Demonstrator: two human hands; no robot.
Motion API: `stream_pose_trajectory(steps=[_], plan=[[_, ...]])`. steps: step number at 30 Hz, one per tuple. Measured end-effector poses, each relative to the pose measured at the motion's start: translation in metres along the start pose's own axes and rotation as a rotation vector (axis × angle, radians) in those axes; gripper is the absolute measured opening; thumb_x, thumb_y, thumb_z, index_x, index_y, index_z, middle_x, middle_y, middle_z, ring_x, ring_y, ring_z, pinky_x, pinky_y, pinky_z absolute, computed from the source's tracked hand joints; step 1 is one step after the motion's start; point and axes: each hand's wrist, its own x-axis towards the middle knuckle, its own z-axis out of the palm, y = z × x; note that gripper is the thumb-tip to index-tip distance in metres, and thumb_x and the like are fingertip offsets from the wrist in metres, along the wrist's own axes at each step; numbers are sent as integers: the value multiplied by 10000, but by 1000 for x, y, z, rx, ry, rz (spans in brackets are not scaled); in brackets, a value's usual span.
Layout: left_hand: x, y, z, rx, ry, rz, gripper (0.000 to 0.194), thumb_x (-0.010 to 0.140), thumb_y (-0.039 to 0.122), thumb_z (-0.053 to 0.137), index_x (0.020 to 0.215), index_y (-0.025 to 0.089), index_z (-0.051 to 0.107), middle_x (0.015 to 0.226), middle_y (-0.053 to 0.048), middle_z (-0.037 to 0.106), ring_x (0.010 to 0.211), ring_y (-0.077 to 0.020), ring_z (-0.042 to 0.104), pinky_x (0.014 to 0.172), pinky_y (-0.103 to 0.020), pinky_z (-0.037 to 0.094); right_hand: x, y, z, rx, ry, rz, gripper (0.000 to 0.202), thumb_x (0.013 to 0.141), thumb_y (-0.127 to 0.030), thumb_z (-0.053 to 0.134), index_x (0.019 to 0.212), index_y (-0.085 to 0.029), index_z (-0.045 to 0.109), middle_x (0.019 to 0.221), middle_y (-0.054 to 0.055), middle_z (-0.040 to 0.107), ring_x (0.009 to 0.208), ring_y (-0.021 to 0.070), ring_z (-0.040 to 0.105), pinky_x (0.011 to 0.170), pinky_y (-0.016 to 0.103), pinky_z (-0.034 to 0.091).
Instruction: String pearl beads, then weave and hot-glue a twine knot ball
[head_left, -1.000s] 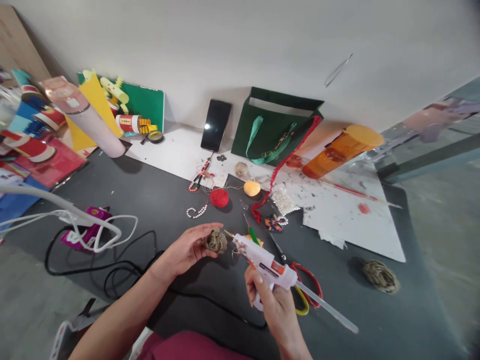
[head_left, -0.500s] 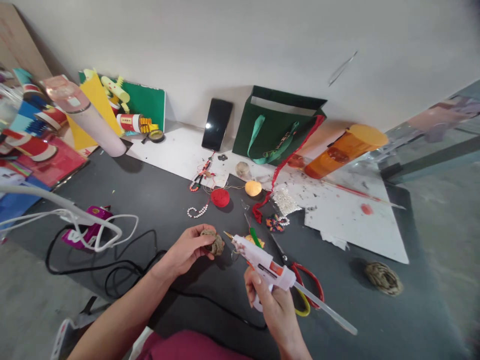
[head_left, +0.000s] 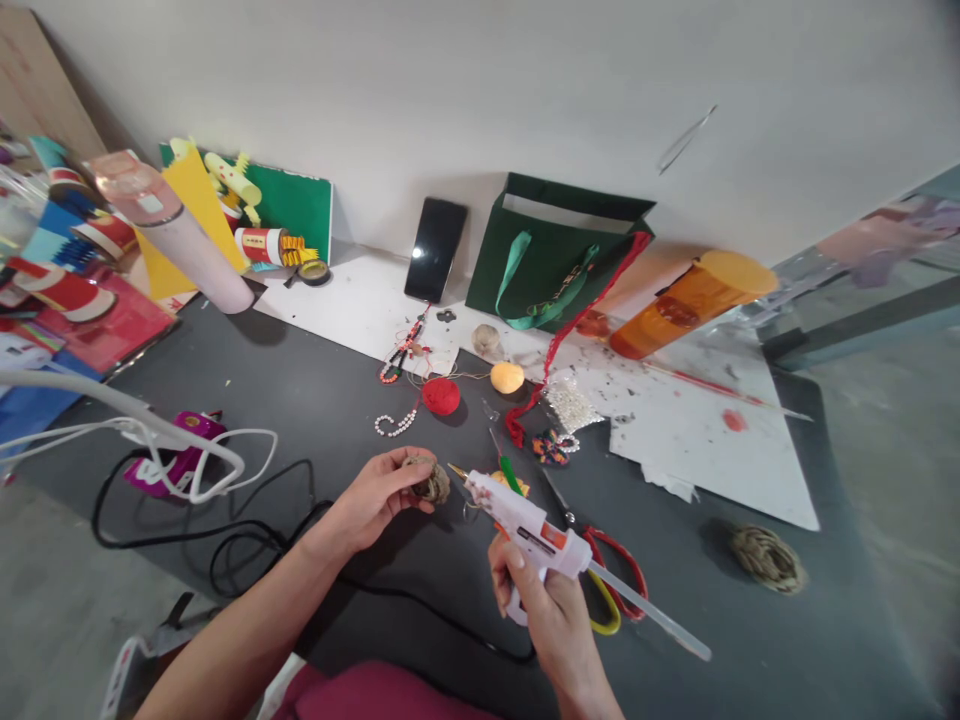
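Note:
Between the thumb and fingers of my left hand (head_left: 381, 497) is a small coiled piece of brownish twine (head_left: 433, 484), shaped like a rosette. My right hand (head_left: 546, 600) is closed around the handle of a white hot glue gun (head_left: 517, 510). Its brass nozzle points left at the coil, a small gap apart, and a clear glue stick (head_left: 660, 618) juts from its back. Scissors (head_left: 613, 575) with red and yellow handles lie partly under the gun. A green-handled tool (head_left: 511, 474) rests just behind it. Another twine coil (head_left: 768, 559) sits on the table at the right.
A red yarn ball (head_left: 440, 396), a yellow ball (head_left: 508, 377) and strung beads (head_left: 395, 425) lie ahead. Behind them stand a phone (head_left: 436, 248), a green paper bag (head_left: 555, 255) and an orange cylinder (head_left: 690, 305). A purple power strip (head_left: 176, 455) with cables lies left.
The twine coil has turned slightly in my left fingers. The glue gun and my right hand stay almost where they were.

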Motion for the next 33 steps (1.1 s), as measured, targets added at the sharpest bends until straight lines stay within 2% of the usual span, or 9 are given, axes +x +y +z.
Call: stream_pose_trajectory(steps=[4, 8, 12, 15, 18, 23, 28, 33], plan=[[1, 0, -2, -85, 2, 4, 258, 764, 323, 675, 903, 107, 697, 815, -96, 708, 718, -175, 654, 591, -258, 543, -2, 6, -3, 87, -68, 39, 482, 802, -631, 527, 659, -172, 552, 503, -15, 493, 409, 102, 445, 395, 217, 374], [0, 1, -3, -92, 34, 26, 264, 778, 286, 689, 977, 113, 712, 869, -92, 720, 753, -167, 665, 632, -247, 550, -1, 4, -2, 260, -159, 92, 470, 816, -624, 498, 807, -165, 598, 616, 8, 557, 442, 106, 447, 410, 230, 361], [-1, 4, -2, -66, 60, 26, 257, 780, 256, 699, 1002, 127, 719, 898, -85, 729, 760, -153, 669, 661, -234, 560, 2, -5, -2, 285, -241, 19, 453, 860, -561, 488, 980, -145, 622, 617, 8, 557, 456, 102, 413, 432, 237, 339], [0, 5, -2, -64, 84, 37, 245, 788, 242, 693, 1004, 132, 721, 891, -81, 733, 763, -150, 671, 668, -226, 563, 4, -9, -2, 315, -217, -40, 451, 858, -530, 512, 1078, -151, 619, 753, 36, 591, 489, 100, 432, 460, 249, 360], [0, 6, -2, -57, 113, 49, 255, 783, 235, 696, 1014, 129, 719, 875, -80, 734, 751, -150, 671, 668, -233, 568, 6, -9, 0, 335, -134, -21, 446, 828, -544, 544, 1031, -157, 634, 805, 48, 602, 509, 106, 453, 465, 249, 360], [0, 7, 0, -53, 115, 55, 251, 779, 231, 693, 1002, 121, 721, 871, -83, 734, 743, -156, 671, 659, -247, 571, 9, -6, 1, 246, -67, -50, 382, 826, -533, 560, 722, -167, 593, 587, -4, 504, 528, 123, 431, 503, 250, 340], [0, 6, -1, -50, 101, 55, 249, 785, 227, 683, 1006, 120, 722, 873, -83, 735, 758, -160, 672, 662, -246, 570, 14, -1, 0, 209, -6, -83, 400, 807, -557, 573, 698, -172, 579, 574, -12, 503, 526, 120, 425, 514, 250, 337], [0, 5, -1, -40, 102, 52, 233, 810, 209, 649, 1011, 113, 719, 885, -87, 732, 771, -160, 672, 655, -242, 577, 14, 0, 0, 207, 61, -3, 510, 769, -664, 544, 747, -159, 616, 568, -6, 528, 499, 120, 433, 499, 257, 335]])
